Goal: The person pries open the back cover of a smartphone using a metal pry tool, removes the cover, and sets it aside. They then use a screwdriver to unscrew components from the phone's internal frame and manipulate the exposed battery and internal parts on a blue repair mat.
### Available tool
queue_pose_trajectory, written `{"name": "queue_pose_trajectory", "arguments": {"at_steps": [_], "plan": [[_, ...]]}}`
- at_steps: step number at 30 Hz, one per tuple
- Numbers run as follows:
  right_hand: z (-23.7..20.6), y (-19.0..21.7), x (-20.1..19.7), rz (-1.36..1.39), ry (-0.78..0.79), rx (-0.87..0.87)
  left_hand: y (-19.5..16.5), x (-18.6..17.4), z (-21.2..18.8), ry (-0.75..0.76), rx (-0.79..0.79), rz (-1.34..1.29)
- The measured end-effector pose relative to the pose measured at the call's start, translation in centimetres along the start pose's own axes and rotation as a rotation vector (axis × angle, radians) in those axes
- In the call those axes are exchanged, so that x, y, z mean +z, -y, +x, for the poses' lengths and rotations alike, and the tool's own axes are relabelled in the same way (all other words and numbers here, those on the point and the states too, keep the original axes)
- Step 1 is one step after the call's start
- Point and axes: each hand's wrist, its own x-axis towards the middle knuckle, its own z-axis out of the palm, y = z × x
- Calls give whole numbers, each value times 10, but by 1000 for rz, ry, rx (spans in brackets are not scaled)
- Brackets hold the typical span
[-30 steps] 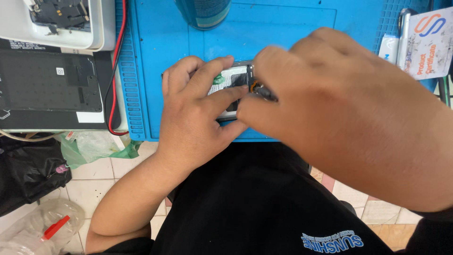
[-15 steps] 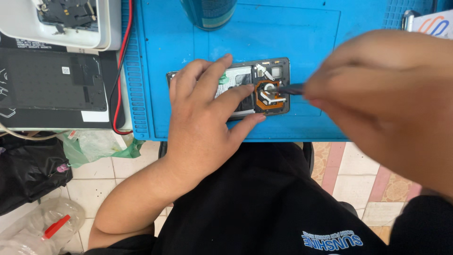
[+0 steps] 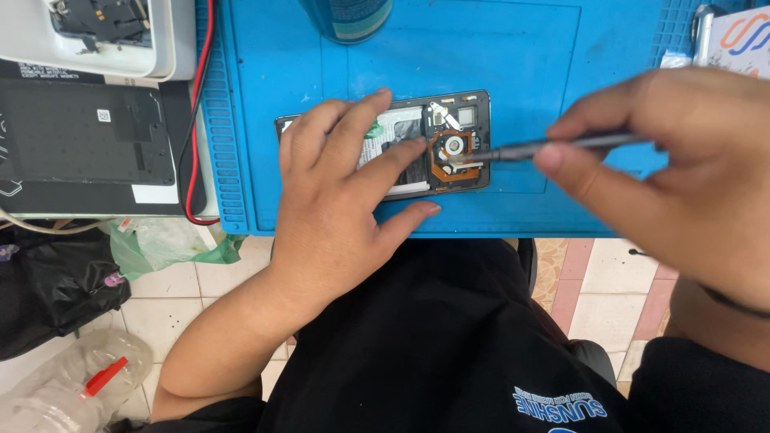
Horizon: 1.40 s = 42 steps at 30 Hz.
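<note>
Matt blue rubbery mat (image 3: 513,72), grey metal tool (image 3: 553,147)

We see bare blue mat (image 3: 513,56) open above and to the right of the opened phone (image 3: 449,148), enough room for a hand to pass, though a teal cylinder (image 3: 349,18) stands at the mat's far edge and cards and a small case crowd its far right corner (image 3: 734,36). Our left hand (image 3: 345,200) lies flat over the phone's left half, closing that side, while our right hand (image 3: 682,176) fills the right approach, its slim grey tool (image 3: 553,147) reaching across to the orange ring (tip touching there). Left of the mat, a red and black cable (image 3: 200,120) and a dark pad (image 3: 88,136) line the edge.
</note>
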Motion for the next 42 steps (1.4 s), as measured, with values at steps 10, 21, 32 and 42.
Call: {"name": "queue_pose_trajectory", "arguments": {"at_steps": [10, 21, 32, 42], "plan": [[5, -51, 49, 440, -2, 479, 3, 1, 0, -26, -48, -50], [6, -49, 33, 321, -23, 272, 4, 5, 3, -39, -27, -17], [4, -53, 47, 388, 12, 310, 6, 3, 1, -47, -25, -38], [-11, -7, 7, -108, -33, -76, 5, 6, -3, -44, 33, 15]]}}
